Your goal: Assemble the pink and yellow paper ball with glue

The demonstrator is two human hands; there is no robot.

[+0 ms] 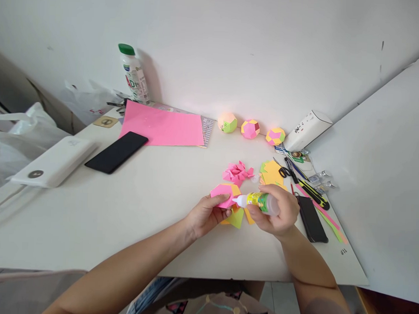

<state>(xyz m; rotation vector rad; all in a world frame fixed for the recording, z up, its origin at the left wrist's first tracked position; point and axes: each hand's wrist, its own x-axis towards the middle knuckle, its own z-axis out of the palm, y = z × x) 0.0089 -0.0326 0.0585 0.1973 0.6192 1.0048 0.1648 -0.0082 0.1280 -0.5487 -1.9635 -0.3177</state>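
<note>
On my remote feed I've the L hand's grip [205, 215] pinching a pink-and-orange paper piece [218, 192] over the worktop [131, 227], and the R hand's grip [280, 210] wrapped round a glue bottle [255, 201], nozzle aimed at the piece's R edge; can't tell if the tip's touching or any glue's out. I'd call this the gluing step, w/ the pile of small pink pieces [237, 172] just beyond prob. the add-ons. Next move IMO needs L steady & a light R squeeze, min. glue, b4 anything's pressed on.
</note>
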